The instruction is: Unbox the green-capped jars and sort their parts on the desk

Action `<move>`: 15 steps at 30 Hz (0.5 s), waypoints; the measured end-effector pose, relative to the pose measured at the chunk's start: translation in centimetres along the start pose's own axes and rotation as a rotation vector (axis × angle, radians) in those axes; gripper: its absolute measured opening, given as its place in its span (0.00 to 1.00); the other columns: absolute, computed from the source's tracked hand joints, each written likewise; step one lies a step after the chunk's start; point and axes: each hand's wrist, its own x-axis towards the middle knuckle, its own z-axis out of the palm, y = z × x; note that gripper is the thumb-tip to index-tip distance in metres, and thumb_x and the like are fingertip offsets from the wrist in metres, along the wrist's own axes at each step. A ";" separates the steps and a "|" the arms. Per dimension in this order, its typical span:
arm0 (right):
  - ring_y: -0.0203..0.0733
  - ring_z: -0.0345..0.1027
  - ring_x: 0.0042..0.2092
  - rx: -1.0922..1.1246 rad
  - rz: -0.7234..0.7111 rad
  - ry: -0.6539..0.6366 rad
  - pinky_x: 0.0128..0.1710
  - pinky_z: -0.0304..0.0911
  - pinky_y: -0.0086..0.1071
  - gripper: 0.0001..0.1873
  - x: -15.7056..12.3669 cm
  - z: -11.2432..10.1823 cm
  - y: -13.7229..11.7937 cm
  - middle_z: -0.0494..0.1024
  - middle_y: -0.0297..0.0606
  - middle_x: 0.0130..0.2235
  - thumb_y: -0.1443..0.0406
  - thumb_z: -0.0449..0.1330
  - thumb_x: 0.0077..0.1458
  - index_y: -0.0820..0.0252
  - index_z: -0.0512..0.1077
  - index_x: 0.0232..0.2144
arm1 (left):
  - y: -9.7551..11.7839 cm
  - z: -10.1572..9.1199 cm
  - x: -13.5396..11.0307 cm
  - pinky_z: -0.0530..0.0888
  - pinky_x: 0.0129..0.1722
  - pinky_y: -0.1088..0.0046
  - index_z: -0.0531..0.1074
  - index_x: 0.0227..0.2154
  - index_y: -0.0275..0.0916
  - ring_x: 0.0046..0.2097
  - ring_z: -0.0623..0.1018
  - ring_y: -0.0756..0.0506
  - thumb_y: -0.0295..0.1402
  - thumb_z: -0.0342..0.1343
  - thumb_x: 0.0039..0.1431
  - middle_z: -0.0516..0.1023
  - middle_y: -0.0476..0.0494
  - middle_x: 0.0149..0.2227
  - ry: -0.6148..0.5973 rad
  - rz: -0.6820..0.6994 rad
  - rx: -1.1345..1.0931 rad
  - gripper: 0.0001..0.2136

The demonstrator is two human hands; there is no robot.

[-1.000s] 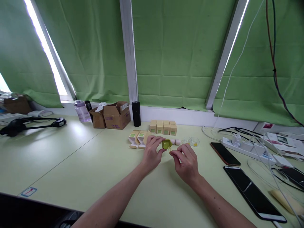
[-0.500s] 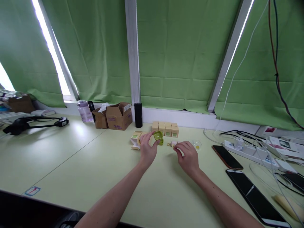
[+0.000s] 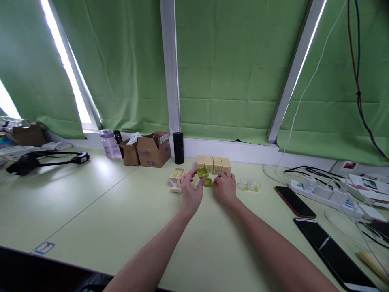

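Note:
My left hand (image 3: 191, 192) pinches a small olive-green case (image 3: 202, 173) between thumb and fingers. The case stands opened out, its lower green part (image 3: 208, 183) just beneath the upper. My right hand (image 3: 225, 187) is right of the case, back of the hand up, fingers curled together and low over the table; whatever they hold is hidden. An opened small carton (image 3: 175, 178) lies left of my left hand. Several small tan boxes (image 3: 209, 161) stand in a row behind both hands. To the right of my right hand sits a clear twin-cup tray (image 3: 249, 185) with small yellow spots.
Two phones, one brown-edged (image 3: 295, 201) and one larger (image 3: 334, 251), lie at the right beside a power strip (image 3: 325, 194) and tangled cables. Along the back are a black cylinder (image 3: 178, 148), cardboard boxes (image 3: 154, 151) and a purple bottle (image 3: 110, 144). A black strapped device (image 3: 45, 160) lies far left.
My right hand has moved left, from near the clear tray to close beside the green case. My left hand keeps hold of the case. The view has shifted slightly.

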 end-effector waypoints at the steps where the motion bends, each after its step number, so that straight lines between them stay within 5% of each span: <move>1: 0.53 0.63 0.50 -0.006 -0.002 -0.010 0.50 0.53 0.44 0.12 0.1 0.1 -0.1 0.80 0.46 0.38 0.74 0.62 0.57 0.56 0.84 0.30 | 0.0 0.0 0.0 0.73 0.46 0.62 0.76 0.51 0.43 0.48 0.75 0.41 0.33 0.63 0.61 0.80 0.40 0.49 0.003 0.005 0.000 0.15; 9: 0.54 0.62 0.50 -0.027 0.006 -0.044 0.51 0.50 0.46 0.12 0.3 0.4 -0.5 0.80 0.47 0.37 0.73 0.62 0.57 0.55 0.84 0.28 | 0.2 0.2 0.0 0.73 0.45 0.63 0.76 0.49 0.43 0.47 0.76 0.41 0.34 0.63 0.61 0.80 0.41 0.47 0.004 0.005 -0.012 0.14; 15: 0.51 0.63 0.49 0.010 0.037 0.068 0.49 0.52 0.43 0.11 -0.8 -1.2 0.3 0.79 0.44 0.39 0.71 0.61 0.60 0.55 0.83 0.31 | 0.2 0.0 0.1 0.73 0.45 0.63 0.74 0.49 0.43 0.48 0.77 0.42 0.37 0.63 0.61 0.80 0.40 0.48 -0.033 -0.100 -0.029 0.14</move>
